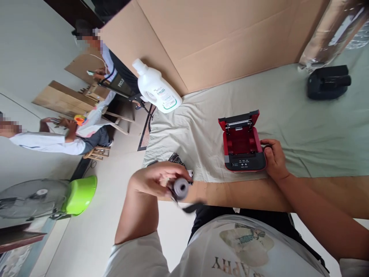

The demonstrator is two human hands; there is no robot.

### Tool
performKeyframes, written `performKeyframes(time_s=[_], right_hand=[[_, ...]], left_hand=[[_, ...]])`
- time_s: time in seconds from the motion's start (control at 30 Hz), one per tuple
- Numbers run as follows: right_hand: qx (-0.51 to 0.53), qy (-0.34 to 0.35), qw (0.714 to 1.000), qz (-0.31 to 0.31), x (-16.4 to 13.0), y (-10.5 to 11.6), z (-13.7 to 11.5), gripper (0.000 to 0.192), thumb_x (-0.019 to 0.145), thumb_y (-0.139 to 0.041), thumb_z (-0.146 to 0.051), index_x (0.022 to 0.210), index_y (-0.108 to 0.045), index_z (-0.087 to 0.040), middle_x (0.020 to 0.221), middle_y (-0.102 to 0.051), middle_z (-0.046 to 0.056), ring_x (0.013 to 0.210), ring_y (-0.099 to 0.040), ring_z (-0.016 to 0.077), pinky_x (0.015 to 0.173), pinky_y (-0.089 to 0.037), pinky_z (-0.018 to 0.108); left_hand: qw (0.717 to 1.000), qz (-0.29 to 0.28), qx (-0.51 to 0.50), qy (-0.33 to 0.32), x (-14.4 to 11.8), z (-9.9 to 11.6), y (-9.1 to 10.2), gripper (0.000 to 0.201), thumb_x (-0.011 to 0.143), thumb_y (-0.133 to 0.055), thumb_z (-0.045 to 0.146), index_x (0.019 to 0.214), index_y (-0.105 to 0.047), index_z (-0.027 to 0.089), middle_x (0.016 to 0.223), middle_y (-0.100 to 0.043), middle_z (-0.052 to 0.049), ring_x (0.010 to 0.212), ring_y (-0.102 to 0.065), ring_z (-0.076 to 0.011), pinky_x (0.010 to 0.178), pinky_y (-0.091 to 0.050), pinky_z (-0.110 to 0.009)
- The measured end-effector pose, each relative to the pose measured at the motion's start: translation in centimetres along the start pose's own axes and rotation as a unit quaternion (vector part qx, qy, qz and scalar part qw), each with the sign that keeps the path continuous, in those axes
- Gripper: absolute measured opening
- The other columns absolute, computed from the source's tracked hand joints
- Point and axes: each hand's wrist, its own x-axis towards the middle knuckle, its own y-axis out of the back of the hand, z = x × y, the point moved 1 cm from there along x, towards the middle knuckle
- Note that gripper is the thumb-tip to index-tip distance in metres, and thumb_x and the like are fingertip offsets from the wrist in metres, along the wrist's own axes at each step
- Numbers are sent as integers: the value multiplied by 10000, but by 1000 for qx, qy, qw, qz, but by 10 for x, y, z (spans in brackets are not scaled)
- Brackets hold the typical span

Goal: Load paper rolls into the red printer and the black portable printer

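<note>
Our left grip (157, 179) clamps a grey cylindrical roll (181, 188) near the wooden tabletop (221, 195) edge; our right grip (275, 159), closure unclear, touches the open red-and-black plastic printer (245, 163), grey-green cloth (201, 123) spreading behind.

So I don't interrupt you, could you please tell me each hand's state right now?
Left hand: closed, holding a roll.
Right hand: partly closed, holding the red-and-black device at its side.
</note>
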Motion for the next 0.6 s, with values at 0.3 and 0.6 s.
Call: performKeyframes(time_s=[0.3, 0.6], right_hand=[[16, 2, 1000, -1, 0, 1, 2, 385, 990, -388, -526, 1110, -590, -221, 1025, -651, 84, 872, -611, 213, 786, -513, 408], [36, 5, 999, 1, 0, -1, 4, 392, 983, -402, -534, 1109, -592, -216, 1002, -651, 76, 841, -608, 208, 769, -513, 400]], left_hand=[[947, 131, 282, -82, 185, 29, -72, 344, 741, -630, 162, 1082, -609, 209, 1088, -697, -72, 1072, -639, -276, 1030, -447, -438], [874, 143, 463, 36, 228, 23, -91, 220, 732, -694, 148, 950, -681, 127, 979, -721, -182, 1091, -620, -416, 1044, -358, -576]])
